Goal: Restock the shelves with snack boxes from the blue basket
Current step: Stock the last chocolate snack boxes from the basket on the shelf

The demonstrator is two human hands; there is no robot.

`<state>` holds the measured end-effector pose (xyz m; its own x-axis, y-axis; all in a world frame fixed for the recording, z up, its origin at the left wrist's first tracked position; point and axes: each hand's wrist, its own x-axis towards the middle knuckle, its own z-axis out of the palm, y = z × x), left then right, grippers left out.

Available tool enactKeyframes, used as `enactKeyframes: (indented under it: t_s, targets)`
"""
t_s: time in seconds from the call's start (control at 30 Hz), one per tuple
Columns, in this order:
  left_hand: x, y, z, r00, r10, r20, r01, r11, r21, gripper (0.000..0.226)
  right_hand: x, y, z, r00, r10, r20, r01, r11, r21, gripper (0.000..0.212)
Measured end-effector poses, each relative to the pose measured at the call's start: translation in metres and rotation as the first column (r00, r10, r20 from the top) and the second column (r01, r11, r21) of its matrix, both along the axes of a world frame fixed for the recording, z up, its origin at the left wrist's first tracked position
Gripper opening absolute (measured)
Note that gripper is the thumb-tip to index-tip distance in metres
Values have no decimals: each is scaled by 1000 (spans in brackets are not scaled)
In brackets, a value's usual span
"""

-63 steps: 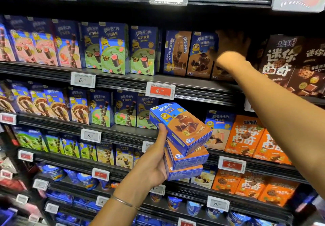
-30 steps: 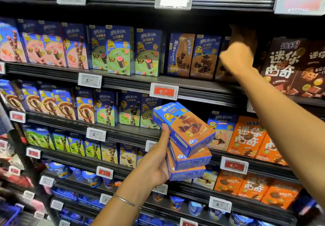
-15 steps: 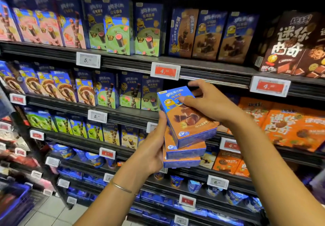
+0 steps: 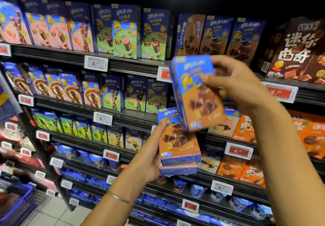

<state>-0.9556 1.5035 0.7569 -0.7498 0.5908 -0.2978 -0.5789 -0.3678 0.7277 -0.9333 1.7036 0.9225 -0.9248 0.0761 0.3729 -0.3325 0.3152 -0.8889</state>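
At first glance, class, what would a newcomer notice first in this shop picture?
The right hand lifts a blue-and-brown snack box in the centre, before the shelves. Just below, the left hand grips two more matching boxes, stacked. Similar brown boxes stand on the upper shelf behind.

Dark tiered shelves carry upright snack boxes in rows, tubs lower down.

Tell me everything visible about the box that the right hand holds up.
The lifted snack box is cardboard by its look, blue on top and on the sides, orange-brown below with chocolate pieces and a yellow cartoon figure. It is closed, nearly upright, tilted slightly. The right hand grips its upper right part; its lower edge overlaps the stack in the left hand.
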Motion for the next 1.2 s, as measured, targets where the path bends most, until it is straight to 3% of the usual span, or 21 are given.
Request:
enactKeyframes:
  t_s: [0.1,0.2,0.3,0.43,0.63,0.83,1.2]
  targets:
    - [-3,-5,3,1000,30,-8,-30,1000,3,60,-21,10,34,969,-161,-190,140,983,-118,43]
    - [-3,-9,7,999,43,-14,-43,999,0,57,-65,16,54,876,-362,-318,315,930,-189,50]
    - [-3,-12,9,998,62,-16,-62,998,-3,53,-110,9,57,766,-512,-388,514,851,-108,53]
    - [-4,-18,15,996,77,-46,-78,997,-17,51,-153,8,55,709,-641,-294,682,730,52,34]
    - [-5,-30,27,988,126,-89,-129,991,-32,53,-169,-1,56,661,-718,-219,750,642,158,31]
    - [-1,-37,29,987,121,-106,-127,991,-43,51,-175,-12,58,646,-749,-148,762,621,183,32]
    - [-2,-42,29,977,176,-118,-174,984,24,61,-152,-10,45,670,-703,-238,720,694,-23,37]
